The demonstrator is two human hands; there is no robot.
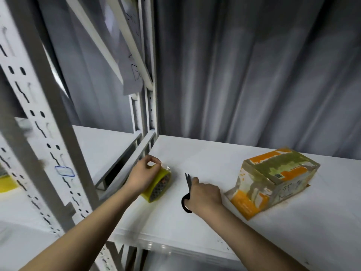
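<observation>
A roll of yellowish packing tape [158,186] stands on its edge on the white shelf [205,157]. My left hand [142,176] rests over the roll and pinches the tape's loose end at its top. My right hand [205,196] grips a pair of black-handled scissors [188,187] with the blades pointing away, a short way right of the roll. An orange and brown cardboard box [273,178], heavily taped and with one flap open at its near end, lies on the shelf right of my right hand.
White perforated shelf uprights [39,122] rise at the left, with a lower shelf board [101,141] beyond them. A grey curtain [254,65] hangs behind the shelf. A paper with handwriting [132,75] hangs from the frame. Another yellow object [6,183] shows at the far left edge.
</observation>
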